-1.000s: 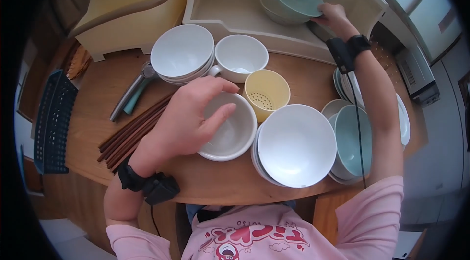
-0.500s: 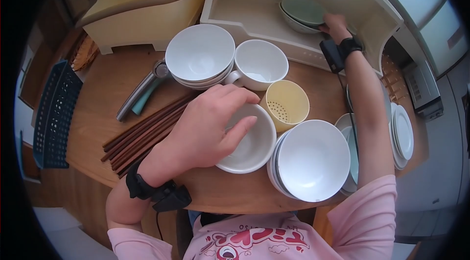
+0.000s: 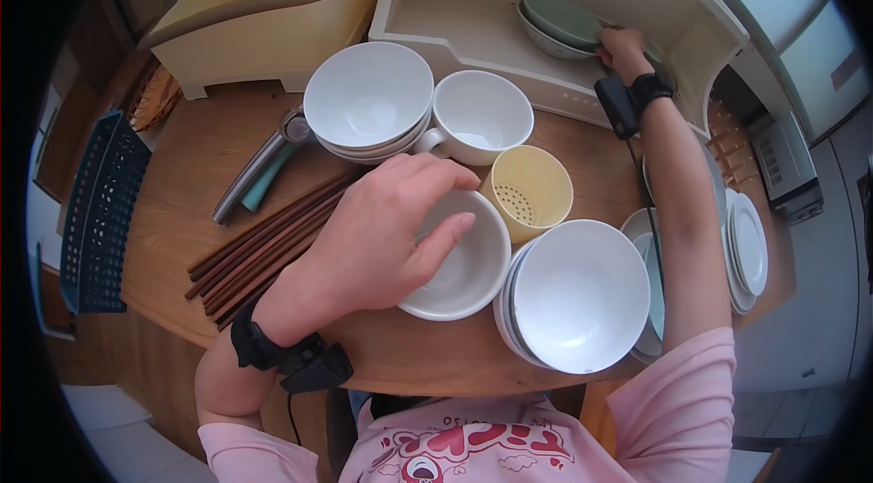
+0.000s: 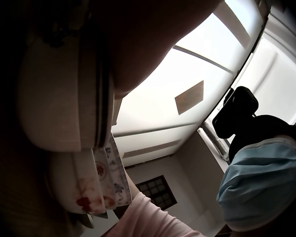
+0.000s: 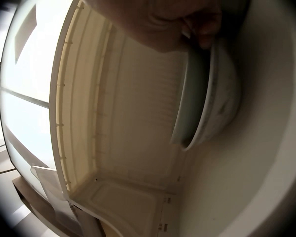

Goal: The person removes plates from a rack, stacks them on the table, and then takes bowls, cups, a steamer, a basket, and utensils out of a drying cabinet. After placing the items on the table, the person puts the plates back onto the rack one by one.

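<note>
Head view, right hand: reaches into the cream bin (image 3: pixel 455 63), fingers curled, pinching the rim of the green bowl (image 3: pixel 561 21).
Head view, green bowl: tilted, set within a white bowl (image 3: pixel 550 45) on the bin floor.
Head view, left hand (image 3: pixel 373 242): fingers relaxed, thumb spread apart, over the off-white bowl (image 3: pixel 468 260), between the brown chopsticks (image 3: pixel 273 251) and yellow perforated cup (image 3: pixel 538 176).
Left wrist view, flower-patterned bowl (image 4: pixel 79 185): beside a plain bowl (image 4: pixel 49 98); finger positions too dark to tell.
Right wrist view, right hand (image 5: pixel 163 22): fingertips bent at the bowls' rims.
</note>
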Tool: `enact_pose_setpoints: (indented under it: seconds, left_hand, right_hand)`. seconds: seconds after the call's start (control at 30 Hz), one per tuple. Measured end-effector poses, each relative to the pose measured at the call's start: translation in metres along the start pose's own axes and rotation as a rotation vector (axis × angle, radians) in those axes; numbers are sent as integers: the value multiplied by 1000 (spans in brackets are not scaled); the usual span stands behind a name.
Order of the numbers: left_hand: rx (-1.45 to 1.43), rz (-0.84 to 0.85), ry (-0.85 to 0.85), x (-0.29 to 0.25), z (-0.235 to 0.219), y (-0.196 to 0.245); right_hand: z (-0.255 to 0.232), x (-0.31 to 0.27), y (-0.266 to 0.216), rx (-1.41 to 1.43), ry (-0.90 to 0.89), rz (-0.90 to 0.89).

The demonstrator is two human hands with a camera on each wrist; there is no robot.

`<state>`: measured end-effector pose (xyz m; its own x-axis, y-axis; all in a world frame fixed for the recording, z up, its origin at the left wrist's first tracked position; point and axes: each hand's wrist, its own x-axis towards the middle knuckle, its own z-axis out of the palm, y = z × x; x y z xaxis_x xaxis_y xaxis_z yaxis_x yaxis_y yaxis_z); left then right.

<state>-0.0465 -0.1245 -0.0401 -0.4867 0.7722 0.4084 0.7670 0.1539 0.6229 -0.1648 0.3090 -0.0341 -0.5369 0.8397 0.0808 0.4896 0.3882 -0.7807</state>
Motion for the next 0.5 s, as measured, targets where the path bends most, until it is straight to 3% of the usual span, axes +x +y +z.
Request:
enact_pose_setpoints:
  seconds: [0.13, 0.33, 0.4, 0.5]
  left_hand:
    - [-5, -9, -6, 0, -1, 1]
    - [5, 2, 13, -1, 0, 2]
    - [5, 3, 8, -1, 0, 2]
    - [0, 4, 6, -1, 0, 0]
  right_hand:
    - [-3, 3, 3, -66, -8, -22]
    - [-12, -17, -5, -342, 26, -296]
    - [-3, -26, 1, -588, 214, -569]
    - [2, -61, -6, -624, 186, -595]
